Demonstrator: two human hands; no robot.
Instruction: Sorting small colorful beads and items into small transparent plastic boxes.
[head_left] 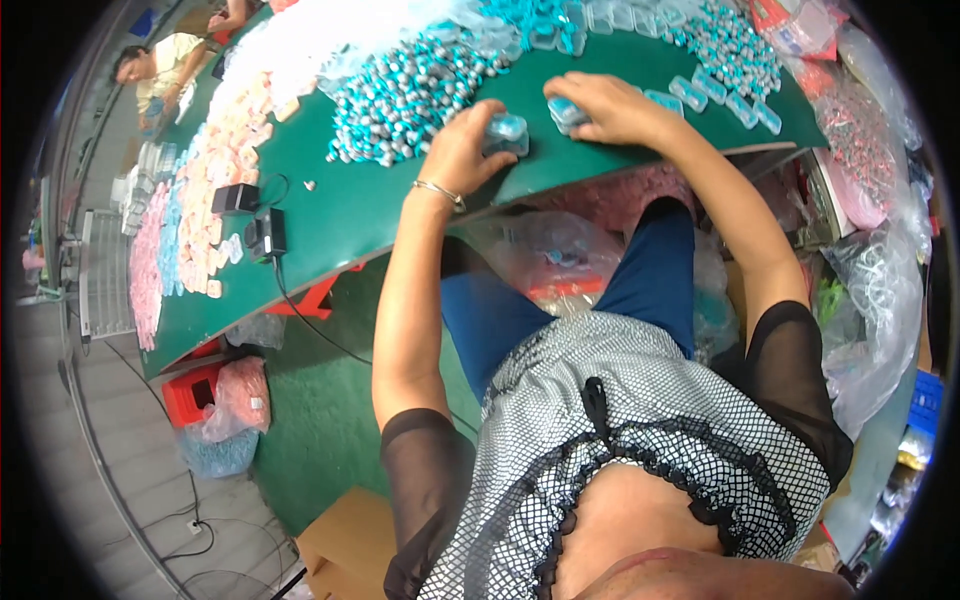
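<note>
My left hand [458,152] is closed around the left side of a small stack of clear plastic cases [509,134] with blue showing in them. Fingers of my right hand [612,108] wrap over a second stack of clear plastic cases [566,116], a short way to the right. Both stacks are at the near edge of the green table [545,178]. Beyond my left hand spreads a heap of small teal and grey pieces [400,95]. Several separate clear cases [688,94] lie to the right of my right hand.
Another heap of teal and grey pieces [735,45] lies at the far right. Peach-coloured pieces [235,160] and black adapters [265,234] with a cable occupy the left. Bags of red-and-grey pieces [850,140] flank the table. Another person [165,75] sits at far left.
</note>
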